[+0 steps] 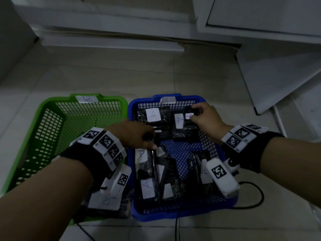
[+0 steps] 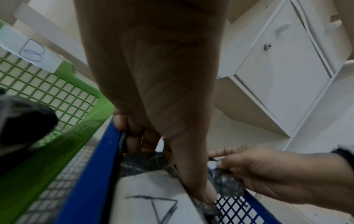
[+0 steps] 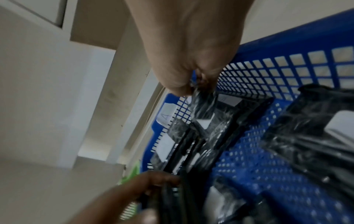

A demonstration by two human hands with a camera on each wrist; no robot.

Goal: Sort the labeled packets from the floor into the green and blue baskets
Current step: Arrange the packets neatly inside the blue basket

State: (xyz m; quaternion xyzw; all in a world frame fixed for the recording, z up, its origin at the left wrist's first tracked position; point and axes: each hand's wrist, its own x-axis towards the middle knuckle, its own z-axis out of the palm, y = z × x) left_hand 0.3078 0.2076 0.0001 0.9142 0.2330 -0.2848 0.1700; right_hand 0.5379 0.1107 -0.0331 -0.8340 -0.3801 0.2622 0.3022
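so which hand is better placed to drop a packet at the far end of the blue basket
Right. The right hand already pinches a packet over the far right corner of the blue basket, above the A packets lying there. The left hand grips a packet nearer the basket's left wall.

Dim tiled floor [image 1: 121,73], white cabinets [image 1: 260,13]

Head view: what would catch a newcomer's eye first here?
The blue basket, right of centre, crowded with black packets labeled A. Both hands work inside it: the left hand grips a packet by its left wall, and the right hand pinches one at the far corner. Beside it, the green basket looks mostly bare.
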